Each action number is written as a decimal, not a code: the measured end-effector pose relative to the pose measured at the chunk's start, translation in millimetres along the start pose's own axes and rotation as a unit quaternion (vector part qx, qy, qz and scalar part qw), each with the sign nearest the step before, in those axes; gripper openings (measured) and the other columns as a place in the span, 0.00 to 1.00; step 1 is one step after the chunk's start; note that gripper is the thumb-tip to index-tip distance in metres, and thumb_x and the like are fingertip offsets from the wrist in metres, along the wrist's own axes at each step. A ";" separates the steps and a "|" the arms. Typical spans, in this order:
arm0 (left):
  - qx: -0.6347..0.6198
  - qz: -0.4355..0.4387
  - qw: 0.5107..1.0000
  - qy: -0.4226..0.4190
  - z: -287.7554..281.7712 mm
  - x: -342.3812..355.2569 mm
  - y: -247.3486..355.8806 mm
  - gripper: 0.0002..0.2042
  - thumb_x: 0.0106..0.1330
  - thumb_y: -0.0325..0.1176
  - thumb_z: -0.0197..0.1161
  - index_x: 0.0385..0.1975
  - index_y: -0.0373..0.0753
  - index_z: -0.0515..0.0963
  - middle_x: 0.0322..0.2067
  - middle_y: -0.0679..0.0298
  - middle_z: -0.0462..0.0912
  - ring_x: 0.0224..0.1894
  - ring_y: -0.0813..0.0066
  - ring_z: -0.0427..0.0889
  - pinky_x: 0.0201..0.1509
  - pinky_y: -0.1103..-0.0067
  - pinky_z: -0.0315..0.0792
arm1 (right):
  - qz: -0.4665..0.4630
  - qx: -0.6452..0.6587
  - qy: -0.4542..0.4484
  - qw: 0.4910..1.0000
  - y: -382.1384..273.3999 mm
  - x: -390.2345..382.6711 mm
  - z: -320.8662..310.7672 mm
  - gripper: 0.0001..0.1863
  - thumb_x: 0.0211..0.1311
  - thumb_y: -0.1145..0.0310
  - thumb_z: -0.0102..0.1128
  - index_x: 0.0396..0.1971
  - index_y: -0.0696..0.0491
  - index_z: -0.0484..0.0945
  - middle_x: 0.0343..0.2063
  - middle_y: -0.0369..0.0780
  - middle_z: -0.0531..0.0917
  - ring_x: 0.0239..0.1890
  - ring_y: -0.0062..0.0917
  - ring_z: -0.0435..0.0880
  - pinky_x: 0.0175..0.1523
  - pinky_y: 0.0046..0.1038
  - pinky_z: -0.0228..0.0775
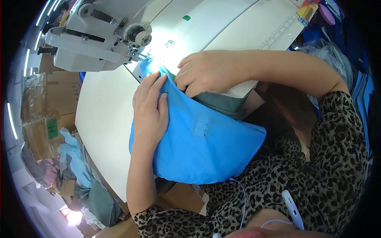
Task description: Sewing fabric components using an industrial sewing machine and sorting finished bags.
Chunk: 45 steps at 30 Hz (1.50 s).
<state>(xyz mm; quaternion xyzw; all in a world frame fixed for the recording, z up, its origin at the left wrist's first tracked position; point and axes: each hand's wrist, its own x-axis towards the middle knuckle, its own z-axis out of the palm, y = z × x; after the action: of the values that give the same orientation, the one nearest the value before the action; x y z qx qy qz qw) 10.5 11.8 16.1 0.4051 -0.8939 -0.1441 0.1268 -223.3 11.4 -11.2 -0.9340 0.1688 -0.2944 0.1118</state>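
While the white sewing table is spanning the frame's left and upper middle, with the sewing machine standing at upper left, seam guiding appears to be in hand, and the next move is probably calling for keeping the edges aligned. The blue fabric piece is spreading across the centre beneath the left hand, which is lying flat without grasping; dark green fabric is showing below the right hand, which is curling at the blue edge, hidden fingertips leaving any pinch uncertain.
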 end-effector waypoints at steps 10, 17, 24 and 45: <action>0.070 0.010 0.997 -0.019 -5.2 7.7 0.3 0.21 0.59 0.25 0.54 0.55 0.44 0.73 0.60 0.61 0.71 0.62 0.61 0.68 0.69 0.59 0.53 | -0.016 0.027 0.026 0.999 1.8 -0.3 1.9 0.10 0.46 0.76 0.57 0.30 0.53 0.83 0.33 0.36 0.81 0.39 0.30 0.80 0.55 0.34 0.69; 0.135 0.006 0.990 -0.041 -6.8 13.4 5.2 0.21 0.58 0.25 0.52 0.54 0.46 0.72 0.59 0.65 0.72 0.62 0.62 0.68 0.69 0.52 0.49 | -0.018 -0.007 0.014 1.000 0.0 0.5 -3.6 0.07 0.48 0.76 0.58 0.28 0.52 0.83 0.29 0.35 0.81 0.38 0.27 0.80 0.55 0.33 0.67; 0.048 0.009 0.999 -0.013 -1.3 12.0 -1.5 0.21 0.58 0.25 0.53 0.53 0.43 0.73 0.58 0.61 0.73 0.61 0.60 0.68 0.68 0.61 0.53 | -0.014 -0.030 0.026 0.999 -1.3 -0.5 -3.8 0.08 0.49 0.77 0.57 0.28 0.50 0.83 0.28 0.34 0.80 0.39 0.25 0.80 0.56 0.32 0.66; 0.043 0.009 0.999 0.023 3.0 9.4 -3.5 0.18 0.59 0.30 0.57 0.51 0.46 0.76 0.56 0.59 0.72 0.58 0.60 0.70 0.67 0.60 0.55 | 0.017 -0.003 -0.008 1.000 -1.5 0.4 -2.3 0.07 0.51 0.75 0.56 0.29 0.51 0.83 0.31 0.34 0.80 0.43 0.29 0.79 0.58 0.33 0.66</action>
<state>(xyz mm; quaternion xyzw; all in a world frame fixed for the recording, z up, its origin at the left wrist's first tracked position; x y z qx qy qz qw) 6.0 2.9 13.1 0.4052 -0.8998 -0.0952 0.1308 -224.0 12.4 -8.7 -0.9336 0.1843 -0.2850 0.1153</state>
